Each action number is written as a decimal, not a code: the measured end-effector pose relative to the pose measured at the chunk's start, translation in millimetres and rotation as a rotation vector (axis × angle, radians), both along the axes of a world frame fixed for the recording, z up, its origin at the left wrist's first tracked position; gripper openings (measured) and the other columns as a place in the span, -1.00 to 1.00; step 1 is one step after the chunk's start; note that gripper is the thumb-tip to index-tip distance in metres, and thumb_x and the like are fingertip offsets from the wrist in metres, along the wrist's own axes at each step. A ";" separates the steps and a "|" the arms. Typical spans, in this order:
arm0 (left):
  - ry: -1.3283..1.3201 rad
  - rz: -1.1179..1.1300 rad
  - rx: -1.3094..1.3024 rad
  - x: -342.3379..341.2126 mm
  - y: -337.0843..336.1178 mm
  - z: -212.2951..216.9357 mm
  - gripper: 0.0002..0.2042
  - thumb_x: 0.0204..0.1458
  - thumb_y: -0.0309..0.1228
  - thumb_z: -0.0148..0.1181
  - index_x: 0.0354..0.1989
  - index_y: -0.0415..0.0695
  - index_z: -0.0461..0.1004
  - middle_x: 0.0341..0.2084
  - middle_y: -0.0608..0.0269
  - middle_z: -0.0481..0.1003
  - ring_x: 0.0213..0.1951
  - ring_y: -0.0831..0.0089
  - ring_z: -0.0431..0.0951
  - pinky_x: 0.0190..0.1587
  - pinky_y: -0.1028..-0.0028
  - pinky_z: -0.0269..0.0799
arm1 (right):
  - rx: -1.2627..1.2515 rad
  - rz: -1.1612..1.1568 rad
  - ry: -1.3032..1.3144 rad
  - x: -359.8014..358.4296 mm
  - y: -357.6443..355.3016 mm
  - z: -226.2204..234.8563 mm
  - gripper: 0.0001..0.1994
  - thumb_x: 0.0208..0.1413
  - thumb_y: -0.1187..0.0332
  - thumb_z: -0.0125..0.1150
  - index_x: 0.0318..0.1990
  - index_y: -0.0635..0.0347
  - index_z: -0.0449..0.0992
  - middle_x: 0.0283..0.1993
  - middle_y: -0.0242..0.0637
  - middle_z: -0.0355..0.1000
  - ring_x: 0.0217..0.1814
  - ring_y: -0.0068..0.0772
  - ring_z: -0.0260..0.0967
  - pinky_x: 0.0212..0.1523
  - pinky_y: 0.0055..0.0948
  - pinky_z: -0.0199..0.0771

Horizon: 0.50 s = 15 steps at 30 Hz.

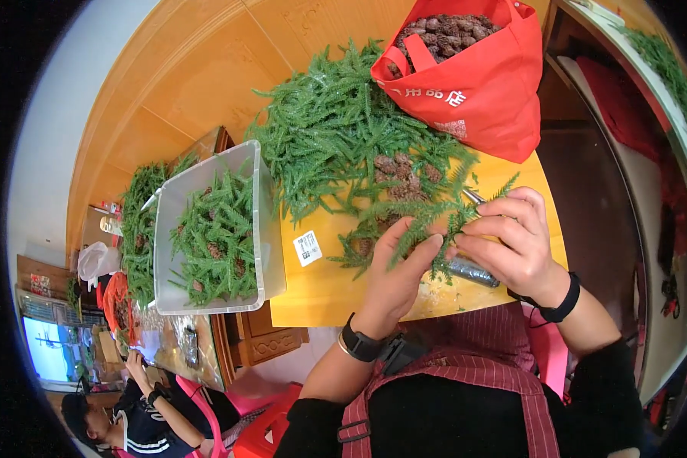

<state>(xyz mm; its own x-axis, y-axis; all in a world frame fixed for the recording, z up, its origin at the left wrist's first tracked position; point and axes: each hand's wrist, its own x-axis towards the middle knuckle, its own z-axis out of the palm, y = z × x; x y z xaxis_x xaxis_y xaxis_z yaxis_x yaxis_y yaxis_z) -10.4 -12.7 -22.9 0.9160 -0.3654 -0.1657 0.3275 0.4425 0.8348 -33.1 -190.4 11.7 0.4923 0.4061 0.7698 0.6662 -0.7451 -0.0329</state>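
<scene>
Left hand (399, 263): fingers (420, 246) curl closed around a green feathery sprig (427, 221), thumb side up, a dark watch band on the wrist.
Right hand (511, 240): fingers closed on a silvery metal tool (472, 270), whose dull grey barrel lies under the palm; its thin tip shows just above the fingers, touching the sprig.
Sprig: soft, needle-like fronds, held between both hands over the yellow counter (320, 294).
Red bag (485, 84): above the right fingers, smooth fabric with pale printed characters, open top full of brown cones (444, 34).
Green pile (343, 130): loose fronds above the left fingers, brown cones mixed in.
White label (307, 248): small square sticker with dark print, flat on the counter left of the left fingers.
Clear plastic bin (271, 252): well left of the fingers, rectangular, holding more fronds.
</scene>
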 end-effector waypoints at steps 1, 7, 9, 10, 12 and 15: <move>0.117 0.014 0.013 0.3 -0.8 -0.7 -0.85 0.02 -0.58 0.05 -0.21 -0.22 0.33 -0.30 0.22 0.42 -0.24 0.45 0.47 -0.18 0.47 0.39 | 0.024 -0.008 -0.023 -0.4 0.7 -1.9 -0.75 -0.41 0.32 0.33 -0.42 0.06 0.54 -0.36 -0.48 0.38 -0.21 -0.38 0.28 -0.19 -0.27 0.22; 0.132 -0.043 -0.083 3.2 -2.7 13.2 -0.77 -0.07 -0.63 0.16 -0.21 -0.22 0.35 -0.35 0.26 0.43 -0.32 0.53 0.46 -0.19 0.53 0.39 | 0.102 -0.004 0.070 -5.7 2.1 -11.4 -0.74 -0.41 0.41 0.32 -0.40 0.11 0.53 -0.36 -0.42 0.38 -0.29 -0.34 0.29 -0.30 -0.34 0.25; 0.095 -0.051 -0.065 3.8 -1.3 8.8 -0.76 -0.09 -0.64 0.17 -0.22 -0.20 0.35 -0.35 0.27 0.43 -0.32 0.53 0.46 -0.19 0.53 0.39 | 0.144 0.032 0.112 -5.7 3.9 -15.9 -0.73 -0.40 0.44 0.31 -0.39 0.12 0.53 -0.36 -0.39 0.38 -0.33 -0.32 0.30 -0.33 -0.35 0.26; 0.056 -0.062 -0.044 4.6 -0.5 5.6 -0.74 -0.10 -0.65 0.18 -0.22 -0.19 0.35 -0.35 0.29 0.43 -0.33 0.52 0.45 -0.20 0.53 0.39 | 0.182 0.060 0.130 -6.0 5.0 -17.4 -0.74 -0.39 0.46 0.30 -0.38 0.14 0.53 -0.36 -0.36 0.38 -0.36 -0.31 0.31 -0.35 -0.35 0.27; 0.019 -0.104 -0.041 7.8 5.1 -3.2 -0.76 -0.08 -0.66 0.14 -0.21 -0.19 0.34 -0.29 0.27 0.42 -0.25 0.50 0.44 -0.16 0.53 0.38 | 0.220 0.090 0.151 -5.8 6.9 -20.9 -0.75 -0.37 0.49 0.28 -0.38 0.16 0.52 -0.36 -0.33 0.39 -0.40 -0.30 0.32 -0.37 -0.35 0.28; 0.064 -0.104 -0.060 8.8 6.7 -7.3 -0.75 -0.07 -0.68 0.11 -0.19 -0.19 0.33 -0.24 0.22 0.43 -0.19 0.47 0.44 -0.13 0.51 0.38 | 0.220 0.084 0.163 -6.5 8.6 -21.4 -0.82 -0.31 0.47 0.26 -0.43 0.22 0.48 -0.37 -0.26 0.39 -0.41 -0.29 0.34 -0.38 -0.36 0.31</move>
